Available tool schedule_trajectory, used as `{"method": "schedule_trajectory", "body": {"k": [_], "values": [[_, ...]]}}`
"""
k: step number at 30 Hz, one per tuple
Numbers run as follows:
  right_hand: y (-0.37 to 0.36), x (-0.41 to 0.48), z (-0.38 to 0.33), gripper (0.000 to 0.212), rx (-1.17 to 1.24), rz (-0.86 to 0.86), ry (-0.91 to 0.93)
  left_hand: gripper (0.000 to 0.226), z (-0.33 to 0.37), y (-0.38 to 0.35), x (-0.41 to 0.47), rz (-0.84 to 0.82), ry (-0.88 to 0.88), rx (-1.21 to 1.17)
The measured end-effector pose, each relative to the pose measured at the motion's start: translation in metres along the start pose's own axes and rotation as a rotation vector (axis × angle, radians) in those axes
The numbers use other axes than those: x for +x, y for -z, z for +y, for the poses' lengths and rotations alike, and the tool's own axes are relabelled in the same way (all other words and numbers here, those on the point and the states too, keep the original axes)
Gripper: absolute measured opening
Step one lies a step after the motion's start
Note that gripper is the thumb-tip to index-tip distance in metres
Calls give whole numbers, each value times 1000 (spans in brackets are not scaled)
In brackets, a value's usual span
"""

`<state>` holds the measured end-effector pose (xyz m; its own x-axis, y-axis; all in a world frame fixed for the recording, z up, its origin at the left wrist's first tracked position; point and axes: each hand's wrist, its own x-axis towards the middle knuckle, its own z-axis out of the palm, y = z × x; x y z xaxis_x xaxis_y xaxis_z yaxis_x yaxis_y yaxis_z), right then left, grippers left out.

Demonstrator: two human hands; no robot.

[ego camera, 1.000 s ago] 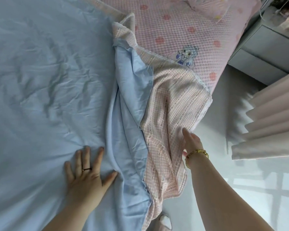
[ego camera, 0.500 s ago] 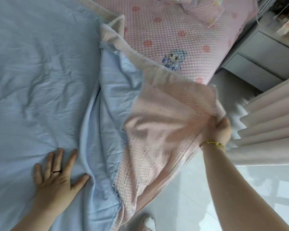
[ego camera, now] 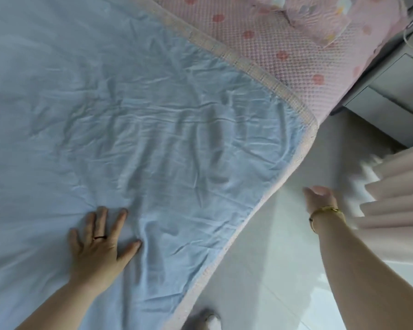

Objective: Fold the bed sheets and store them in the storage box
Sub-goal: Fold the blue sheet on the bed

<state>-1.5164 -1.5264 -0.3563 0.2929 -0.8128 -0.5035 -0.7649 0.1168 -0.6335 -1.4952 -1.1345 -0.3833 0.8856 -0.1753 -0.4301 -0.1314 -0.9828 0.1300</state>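
Bedroom floor [ego camera: 272, 258] beside the bed [ego camera: 284, 67], blue bed sheet [ego camera: 153, 115] spread flat on it.
On the sheet's near part the left hand [ego camera: 100, 246] presses, fingers splayed; the right hand [ego camera: 320, 198] hangs just off the sheet's edge, fingers loose, holding nothing.

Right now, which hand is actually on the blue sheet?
The left hand, the one with the ring, lies flat on the blue sheet. The right hand, with the gold bracelet, is over the floor, holding nothing.
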Motion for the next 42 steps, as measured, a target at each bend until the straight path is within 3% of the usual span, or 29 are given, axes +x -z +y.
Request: {"method": "schedule_trajectory", "body": {"k": [3, 5, 7, 9, 12, 14, 17, 20, 22, 24, 25, 29, 32, 34, 37, 40, 42], "values": [[-42, -14, -29, 38, 147, -160, -2, 94, 1, 5, 2, 10, 1, -10], [-56, -9, -39, 42, 180, -166, -42, 125, -1, 1, 4, 29, 58, -47], [-56, -10, -50, 55, 215, -91, -79, 137, 0, -1, 4, 63, 110, -90], [-53, -8, -58, 56, 292, -96, -120, 138, 3, 3, 5, 34, 125, -60], [-51, -16, -73, 36, 346, -200, -106, 117, 6, 9, 5, -33, 145, -37], [-50, -23, -83, 21, 235, -124, 58, 112, 5, 8, 6, -16, 132, -71], [-46, -42, -97, 22, 69, 21, 433, 112, 6, 12, 7, -27, 105, -78], [-53, -89, -108, 35, 97, 7, 779, 111, 7, 24, -5, -28, 80, -186], [-68, -140, -104, 38, 61, -103, 1179, 92, 1, 35, -13, 59, 66, -478], [-94, -202, -84, 41, 46, -361, 1546, 39, -7, 64, -29, 130, 125, -819], [-106, -233, -70, 44, 40, -494, 1621, 24, -14, 74, -39, 144, 186, -1011], [-141, -322, -6, 26, -72, -824, 1732, 25, -55, 103, -80, 382, 477, -1409], [-159, -355, 35, 31, -346, -959, 1778, 37, -91, 122, -97, 229, 544, -1694], [-168, -374, 55, 33, -547, -982, 1738, 36, -119, 126, -105, 250, 591, -1645], [-179, -386, 73, 17, -682, -935, 1666, 54, -139, 108, -101, 298, 560, -1232], [-193, -386, 81, 25, -854, -916, 1584, 60, -131, 72, -101, 38, 404, -681], [-203, -393, 91, 31, -985, -857, 1556, 43, -127, 51, -111, 19, 381, -384]]}}
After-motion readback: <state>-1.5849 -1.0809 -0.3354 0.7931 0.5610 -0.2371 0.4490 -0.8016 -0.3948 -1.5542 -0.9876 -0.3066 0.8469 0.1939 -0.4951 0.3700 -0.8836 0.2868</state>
